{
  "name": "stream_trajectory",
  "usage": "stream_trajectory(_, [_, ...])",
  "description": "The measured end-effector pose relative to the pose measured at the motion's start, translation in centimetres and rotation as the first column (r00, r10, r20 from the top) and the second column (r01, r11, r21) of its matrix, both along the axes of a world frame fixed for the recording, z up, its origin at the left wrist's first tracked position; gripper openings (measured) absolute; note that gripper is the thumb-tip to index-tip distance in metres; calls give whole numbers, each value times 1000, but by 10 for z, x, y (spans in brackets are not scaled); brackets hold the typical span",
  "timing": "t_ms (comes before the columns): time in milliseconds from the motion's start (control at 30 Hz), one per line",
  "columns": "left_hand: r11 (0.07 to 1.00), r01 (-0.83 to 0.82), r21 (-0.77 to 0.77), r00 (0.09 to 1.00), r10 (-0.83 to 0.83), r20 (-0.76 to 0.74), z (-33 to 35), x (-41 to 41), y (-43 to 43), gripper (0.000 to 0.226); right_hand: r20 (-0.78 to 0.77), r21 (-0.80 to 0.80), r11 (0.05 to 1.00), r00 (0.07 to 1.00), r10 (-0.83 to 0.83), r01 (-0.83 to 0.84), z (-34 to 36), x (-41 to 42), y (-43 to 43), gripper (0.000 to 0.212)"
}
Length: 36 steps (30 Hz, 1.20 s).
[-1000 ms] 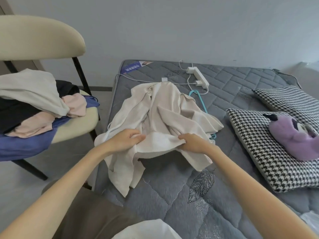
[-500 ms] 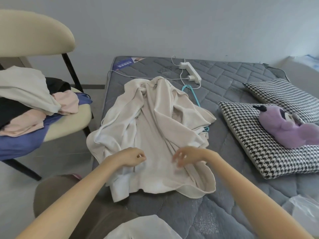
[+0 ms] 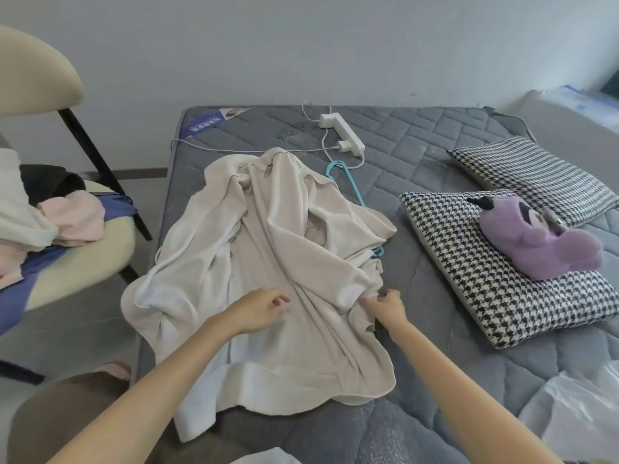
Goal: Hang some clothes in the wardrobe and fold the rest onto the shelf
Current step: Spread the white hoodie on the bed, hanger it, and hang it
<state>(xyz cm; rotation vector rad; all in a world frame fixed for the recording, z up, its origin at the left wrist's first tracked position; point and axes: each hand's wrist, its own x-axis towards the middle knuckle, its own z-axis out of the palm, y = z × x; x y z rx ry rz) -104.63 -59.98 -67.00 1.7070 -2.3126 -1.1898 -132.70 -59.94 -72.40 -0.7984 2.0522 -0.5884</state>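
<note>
I pulled the bunched cream jacket (image 3: 268, 246) flat on the bed (image 3: 418, 145) | left hand (image 3: 259, 309) loose, right hand (image 3: 387, 308) pinched its edge | blue hanger (image 3: 348, 185) likely next

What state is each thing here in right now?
cream garment, laid out rumpled on the mattress
teal hanger, lying partly under the garment
left hand, fingers loosely curled over garment
right hand, pinching garment's edge
power strip, charger plugged in
plush toy, lying on a pillow
</note>
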Motion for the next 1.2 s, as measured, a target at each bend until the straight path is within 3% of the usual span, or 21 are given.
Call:
stream_trajectory(33, [1000,4,2,1000,-4,0,0,-2,-1,34,12,-19,999,999,31,-31,1,0,0,40])
stream_trajectory(67, [1000,5,1,1000,-5,-2,1,-5,-1,34,47,-55,998,998,40,-38,4,2,-2,27])
stream_trajectory(167, [1000,-16,-12,1000,15,-25,5,-9,-1,34,135,-225,971,989,-56,85,23,4,-6,17])
stream_trajectory(300, [998,-38,-43,997,35,-73,14,-9,3,33,82,-576,801,987,-140,161,72,6,3,24])
stream_trajectory(400, [995,-65,-73,994,58,-95,20,-8,5,33,-58,-794,608,995,-87,7,108,10,26,27])
stream_trajectory(467, [991,-92,-99,991,82,-103,22,-6,7,33,-327,-867,409,944,-36,-285,123,11,51,23])
stream_trajectory(500, [989,-106,-108,990,95,-103,22,-5,8,33,-525,-808,310,851,9,-501,125,11,63,18])
stream_trajectory(567, [985,-124,-118,990,114,-85,20,-4,10,33,-810,-492,186,525,262,-851,121,14,85,11])
stream_trajectory(600, [985,-127,-114,990,119,-71,19,-3,11,33,-809,-270,192,331,485,-943,116,18,94,18])
stream_trajectory(633, [986,-128,-102,991,123,-57,17,-2,13,34,-686,-20,188,150,712,-982,107,21,101,24])
stream_trajectory(667, [988,-129,-88,991,125,-47,16,-1,15,34,-490,191,164,51,870,-968,98,24,107,26])
stream_trajectory(700, [989,-129,-71,991,126,-40,14,1,17,35,-341,300,161,52,939,-940,88,26,110,29])
stream_trajectory(733, [990,-127,-62,991,125,-37,13,2,19,35,-274,320,201,113,955,-926,80,25,111,35])
stream_trajectory(800, [990,-126,-60,992,124,-36,12,5,23,36,-253,160,418,372,893,-894,75,18,105,43])
stream_trajectory(867, [990,-127,-62,991,125,-40,11,7,24,36,-147,-36,612,610,779,-790,79,10,94,39])
stream_trajectory(933, [989,-129,-67,991,125,-48,10,8,23,35,-105,-196,736,760,641,-648,83,1,79,38])
stream_trajectory(1000, [989,-131,-67,990,127,-59,8,5,20,35,-178,-331,879,937,301,-345,74,-12,57,27])
stream_trajectory(1033, [990,-129,-63,990,125,-64,7,2,20,35,-176,-365,920,981,81,-142,65,-20,46,23])
stream_trajectory(1100, [991,-119,-59,991,114,-74,6,-4,18,37,-49,-290,928,965,-258,233,44,-37,28,50])
stream_trajectory(1133, [992,-113,-56,991,108,-80,6,-7,18,38,59,-185,905,923,-380,384,35,-45,21,72])
stream_trajectory(1200, [993,-105,-53,991,100,-93,7,-13,17,38,235,-24,869,848,-476,494,25,-53,15,102])
